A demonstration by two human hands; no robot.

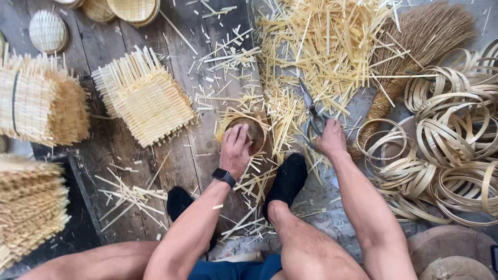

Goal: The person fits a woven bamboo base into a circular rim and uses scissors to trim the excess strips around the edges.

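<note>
My left hand [235, 149] presses down on a small round woven bamboo piece set in a ring [254, 130] on the wooden floor, with loose strip ends sticking out around it. A black watch [223, 177] sits on that wrist. My right hand [330, 139] grips the handles of metal scissors [311, 107], whose blades point up into a big pile of cut bamboo strips [316, 46]. My feet in black socks [286, 179] rest just below both hands.
A stack of square woven mats [142, 96] lies to the left, with more stacks [41, 98] at the far left. Bamboo hoops [451, 140] pile up at the right beside a straw broom [415, 46]. Finished small baskets [47, 31] sit top left.
</note>
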